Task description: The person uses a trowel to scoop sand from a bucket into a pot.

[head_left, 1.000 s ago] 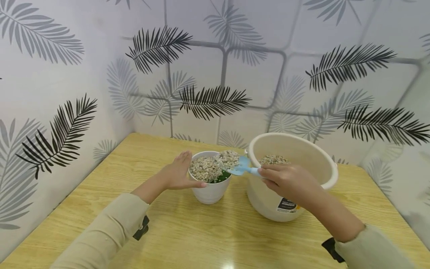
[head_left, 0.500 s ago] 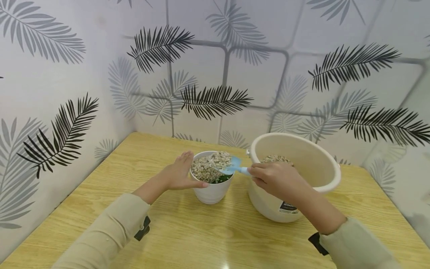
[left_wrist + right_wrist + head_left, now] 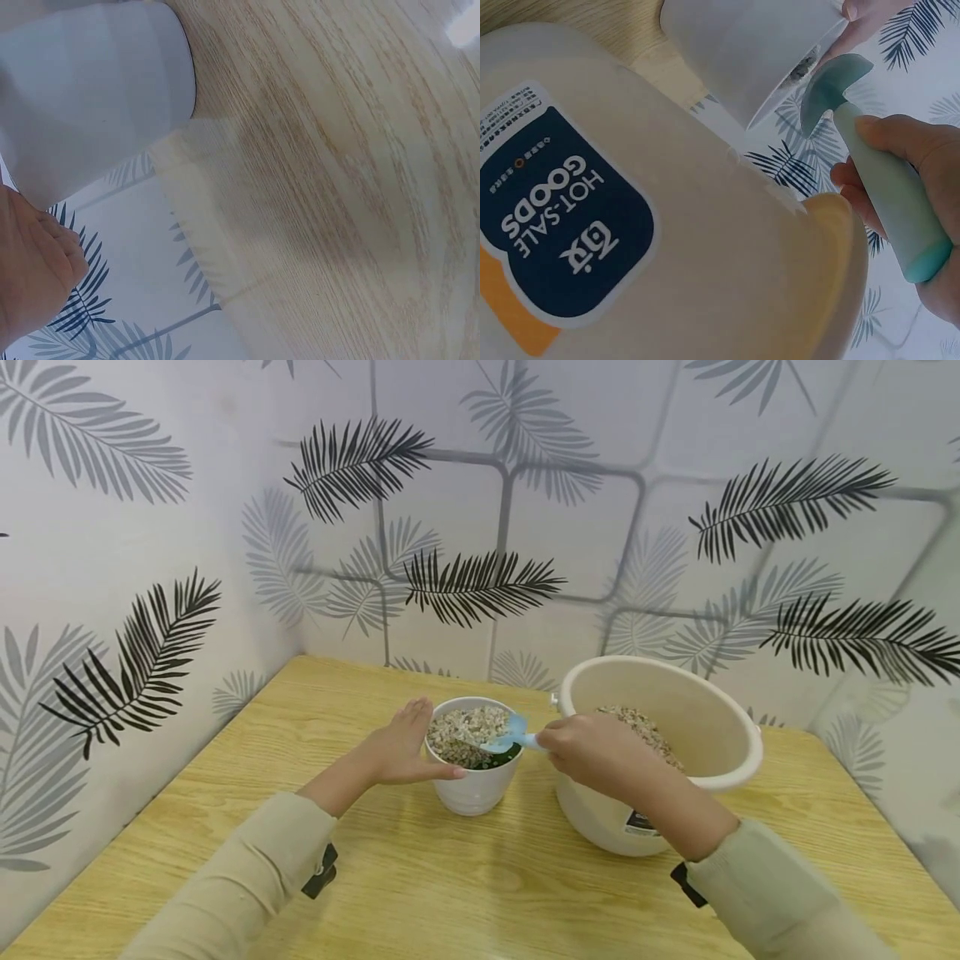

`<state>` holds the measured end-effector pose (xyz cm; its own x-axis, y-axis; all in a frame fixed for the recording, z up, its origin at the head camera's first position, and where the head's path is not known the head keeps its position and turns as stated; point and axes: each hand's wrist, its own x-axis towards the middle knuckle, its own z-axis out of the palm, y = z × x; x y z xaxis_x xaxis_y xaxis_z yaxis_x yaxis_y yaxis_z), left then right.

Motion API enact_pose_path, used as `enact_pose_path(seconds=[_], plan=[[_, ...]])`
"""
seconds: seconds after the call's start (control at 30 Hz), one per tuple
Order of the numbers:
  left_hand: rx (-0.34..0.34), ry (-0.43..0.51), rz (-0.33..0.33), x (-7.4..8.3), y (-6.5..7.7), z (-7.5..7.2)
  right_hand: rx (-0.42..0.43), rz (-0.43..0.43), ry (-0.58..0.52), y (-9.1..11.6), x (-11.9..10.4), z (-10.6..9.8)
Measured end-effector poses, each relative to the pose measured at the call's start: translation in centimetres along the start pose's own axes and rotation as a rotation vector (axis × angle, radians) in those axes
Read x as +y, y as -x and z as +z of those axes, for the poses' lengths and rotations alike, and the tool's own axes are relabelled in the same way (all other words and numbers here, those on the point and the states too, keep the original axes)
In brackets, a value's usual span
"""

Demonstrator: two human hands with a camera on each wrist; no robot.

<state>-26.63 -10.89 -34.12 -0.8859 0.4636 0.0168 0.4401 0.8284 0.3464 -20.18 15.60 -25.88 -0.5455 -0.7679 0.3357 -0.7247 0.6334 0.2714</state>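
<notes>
My right hand (image 3: pixel 592 747) grips the pale handle of a small blue scoop (image 3: pixel 517 731), thumb along the handle in the right wrist view. The scoop's blade, with pale gravel on it, is over the white pot (image 3: pixel 471 795). Gravel (image 3: pixel 457 752) covers much of the pot's top, and something green (image 3: pixel 491 758) shows at the near right side. My left hand (image 3: pixel 401 747) rests against the pot's left side, fingers extended and thumb along the near rim. In the left wrist view the pot's wall (image 3: pixel 97 97) stands beside that hand.
A large cream bucket (image 3: pixel 600 818) stands right of the pot under my right forearm, with more gravel (image 3: pixel 645 731) inside. Its printed label (image 3: pixel 562 210) shows in the right wrist view. The wooden table (image 3: pixel 420 877) meets patterned walls at the back and left.
My right hand has moved left with the scoop, from near the bucket's rim to above the pot. The scoop's gravel now sits lower, within the pot's rim. The left hand has stayed put.
</notes>
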Motion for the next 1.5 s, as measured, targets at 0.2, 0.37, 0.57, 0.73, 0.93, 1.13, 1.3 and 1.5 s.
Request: enact_pose_path(seconds=[0.2, 0.37, 0.57, 0.73, 0.93, 1.13, 1.3, 1.5], plan=[[-0.005, 0.003, 0.003, 0.2, 0.1, 0.1, -0.12, 0.05, -0.049, -1.1, 0.0, -0.1], [0.009, 0.012, 0.007, 0.2, 0.1, 0.0, -0.169, 0.019, -0.051, -2.4, 0.5, -0.4], [0.014, 0.025, -0.007, 0.2, 0.2, -0.2, -0.245, 0.011, -0.057, -4.0, 0.6, -0.9], [0.016, 0.029, -0.006, 0.3, 0.3, -0.2, -0.315, 0.003, -0.029, -4.7, 0.4, -1.2], [0.015, 0.031, 0.002, 0.2, 0.2, -0.1, -0.36, -0.003, -0.061, -4.9, 0.6, -1.7], [0.008, 0.022, -0.002, 0.3, 0.2, 0.0, -0.38, 0.005, -0.103, -4.9, 0.9, -2.0], [0.008, 0.032, -0.007, 0.2, 0.1, 0.1, -0.368, -0.033, -0.131, -4.6, 1.1, -2.4], [0.02, 0.03, -0.003, -0.1, 0.1, 0.2, -0.439, -0.016, -0.129, -4.5, 1.2, -3.3]])
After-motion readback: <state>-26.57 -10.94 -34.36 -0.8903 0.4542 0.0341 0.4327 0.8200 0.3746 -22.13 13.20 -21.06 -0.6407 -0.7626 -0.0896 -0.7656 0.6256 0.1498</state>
